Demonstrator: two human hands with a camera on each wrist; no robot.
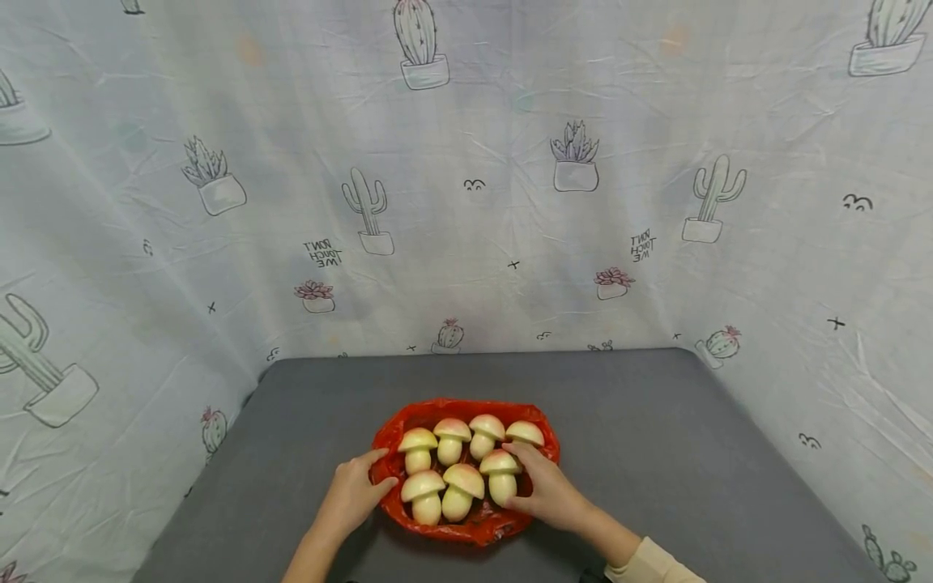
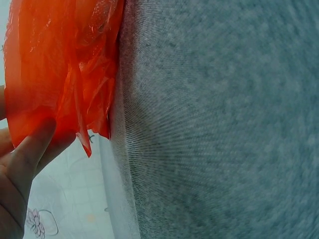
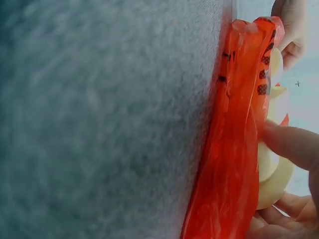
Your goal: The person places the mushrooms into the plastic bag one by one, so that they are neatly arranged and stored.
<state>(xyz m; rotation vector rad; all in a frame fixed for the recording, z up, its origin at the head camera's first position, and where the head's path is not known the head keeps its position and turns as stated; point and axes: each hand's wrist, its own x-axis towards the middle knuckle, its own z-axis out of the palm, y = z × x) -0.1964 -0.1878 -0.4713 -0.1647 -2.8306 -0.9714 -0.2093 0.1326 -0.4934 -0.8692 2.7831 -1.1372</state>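
A red plastic bag point(image 1: 487, 530), its mouth rolled wide, sits on the grey tabletop. Inside stand several pale yellow mushrooms point(image 1: 462, 487) with pink-tinged caps, in two rows. My left hand point(image 1: 353, 492) holds the bag's left rim, thumb toward the inside; in the left wrist view its fingers point(image 2: 31, 152) lie against the thin red plastic point(image 2: 84, 59). At the bag's right side my right hand point(image 1: 548, 491) grips the front-right mushroom point(image 1: 501, 478), thumb at the stalk and fingers by the cap. The right wrist view shows that thumb point(image 3: 294, 144) next to the bag's side.
Grey cloth covers the tabletop point(image 1: 656, 437) all round the bag. Behind and on both sides hangs a white curtain point(image 1: 466, 219) printed with potted cacti. Black print marks the bag's outer side point(image 3: 264, 74).
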